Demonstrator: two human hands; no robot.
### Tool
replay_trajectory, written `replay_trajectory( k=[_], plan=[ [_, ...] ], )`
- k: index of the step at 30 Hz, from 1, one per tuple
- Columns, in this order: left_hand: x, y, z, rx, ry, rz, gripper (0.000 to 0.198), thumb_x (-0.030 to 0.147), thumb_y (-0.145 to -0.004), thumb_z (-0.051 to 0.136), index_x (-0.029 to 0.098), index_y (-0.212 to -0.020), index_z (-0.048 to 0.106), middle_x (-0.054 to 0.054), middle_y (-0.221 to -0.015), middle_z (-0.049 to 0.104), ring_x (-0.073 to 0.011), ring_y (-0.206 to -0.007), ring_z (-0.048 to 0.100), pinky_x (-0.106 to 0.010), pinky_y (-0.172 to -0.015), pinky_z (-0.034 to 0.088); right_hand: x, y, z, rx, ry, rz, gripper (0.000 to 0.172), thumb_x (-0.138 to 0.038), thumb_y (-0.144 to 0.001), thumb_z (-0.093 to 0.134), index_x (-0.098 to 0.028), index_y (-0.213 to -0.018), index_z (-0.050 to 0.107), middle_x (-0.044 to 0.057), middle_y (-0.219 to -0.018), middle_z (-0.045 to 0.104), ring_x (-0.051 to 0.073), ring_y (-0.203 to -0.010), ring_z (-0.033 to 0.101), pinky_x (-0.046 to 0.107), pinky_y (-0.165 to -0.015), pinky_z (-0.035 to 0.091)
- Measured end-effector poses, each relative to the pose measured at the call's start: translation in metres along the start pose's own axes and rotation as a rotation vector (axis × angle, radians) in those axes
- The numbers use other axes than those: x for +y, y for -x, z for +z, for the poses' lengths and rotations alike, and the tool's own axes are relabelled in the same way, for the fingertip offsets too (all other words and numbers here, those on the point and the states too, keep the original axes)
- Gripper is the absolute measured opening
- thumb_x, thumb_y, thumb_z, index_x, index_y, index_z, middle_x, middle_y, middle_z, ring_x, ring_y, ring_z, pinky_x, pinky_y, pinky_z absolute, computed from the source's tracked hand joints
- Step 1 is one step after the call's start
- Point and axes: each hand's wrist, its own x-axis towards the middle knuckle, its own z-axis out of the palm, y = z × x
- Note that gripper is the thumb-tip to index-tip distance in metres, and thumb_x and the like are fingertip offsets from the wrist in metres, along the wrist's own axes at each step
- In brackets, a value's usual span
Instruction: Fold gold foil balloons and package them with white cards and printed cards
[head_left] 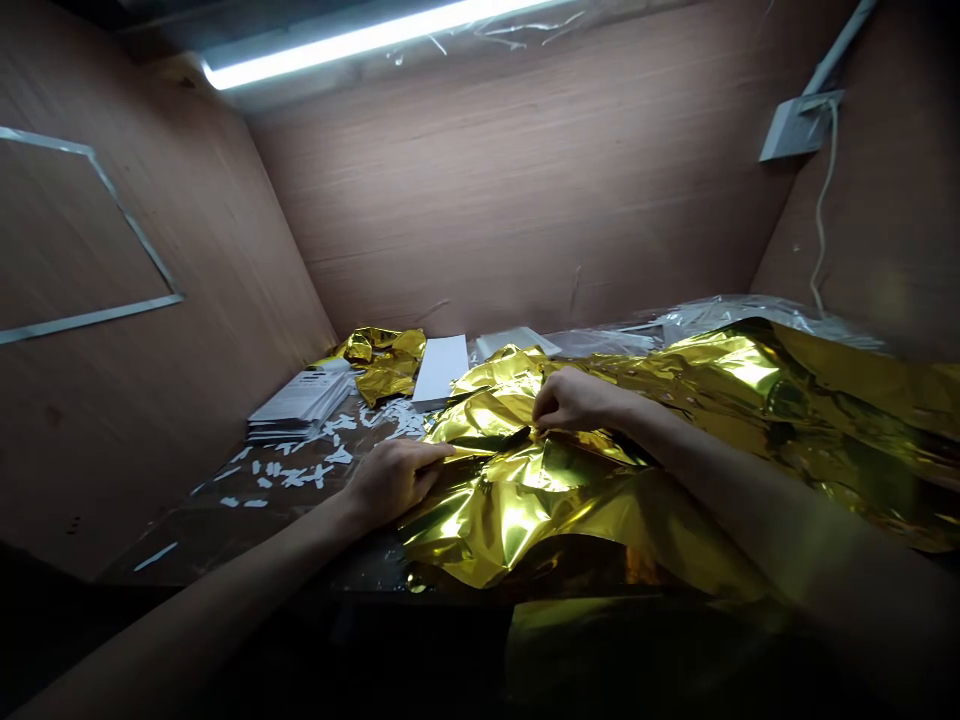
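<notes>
A large crumpled sheet of shiny gold foil (517,500) spreads over the middle and right of the table and hangs past its front edge. My left hand (394,478) grips the foil's left side, thumb on top and the other fingers partly hidden beneath. Higher up and to the right, my right hand (571,400) pinches the same foil between thumb and fingertips. A dark fold runs across the foil between the two hands.
Stacked white cards (300,402) stand at the left, with white paper scraps (300,470) scattered before them. Behind lie a smaller gold foil piece (386,360), a white box (440,370) and clear plastic bags (742,315). Wooden panels (525,210) enclose the table; a lit tube (360,42) hangs above.
</notes>
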Motion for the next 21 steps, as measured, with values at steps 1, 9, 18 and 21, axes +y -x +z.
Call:
replay_trajectory(
  k=[1, 9, 18, 21],
  plan=[
    [0.000, 0.000, 0.000, 0.003, 0.004, 0.003, 0.028, 0.018, -0.093, 0.063, 0.024, -0.117, 0.077, -0.004, -0.104, 0.081, -0.0236, -0.088, 0.078, -0.034, -0.078, 0.060, -0.001, 0.000, -0.001, 0.084, 0.075, 0.060, 0.016, -0.020, -0.081, 0.067, -0.020, -0.083, 0.083, 0.005, -0.076, 0.077, 0.019, -0.069, 0.068, 0.027, -0.066, 0.047],
    [0.002, -0.001, -0.001, 0.001, 0.026, 0.000, 0.034, 0.013, -0.088, 0.066, 0.026, -0.118, 0.076, -0.002, -0.108, 0.081, -0.0233, -0.092, 0.078, -0.033, -0.080, 0.061, -0.001, 0.006, -0.010, 0.343, 0.433, 0.347, 0.031, -0.008, -0.091, 0.048, -0.008, -0.102, 0.077, 0.023, -0.093, 0.073, 0.031, -0.083, 0.067, 0.040, -0.077, 0.049],
    [0.003, -0.003, -0.001, 0.013, 0.034, 0.013, 0.034, 0.012, -0.088, 0.067, 0.026, -0.117, 0.076, -0.002, -0.106, 0.081, -0.0239, -0.092, 0.078, -0.034, -0.081, 0.062, -0.013, -0.001, 0.013, 0.172, 0.108, -0.331, 0.037, -0.024, -0.093, 0.062, -0.023, -0.129, 0.072, 0.009, -0.140, 0.066, 0.028, -0.130, 0.058, 0.044, -0.111, 0.044],
    [0.005, -0.004, -0.003, 0.015, 0.056, 0.017, 0.035, 0.010, -0.086, 0.066, 0.025, -0.116, 0.077, -0.004, -0.105, 0.081, -0.0241, -0.092, 0.079, -0.034, -0.082, 0.063, -0.026, -0.004, 0.028, 0.056, -0.036, -0.437, 0.041, -0.036, -0.101, 0.054, -0.024, -0.139, 0.065, 0.007, -0.147, 0.060, 0.024, -0.138, 0.054, 0.040, -0.116, 0.041]
  ],
)
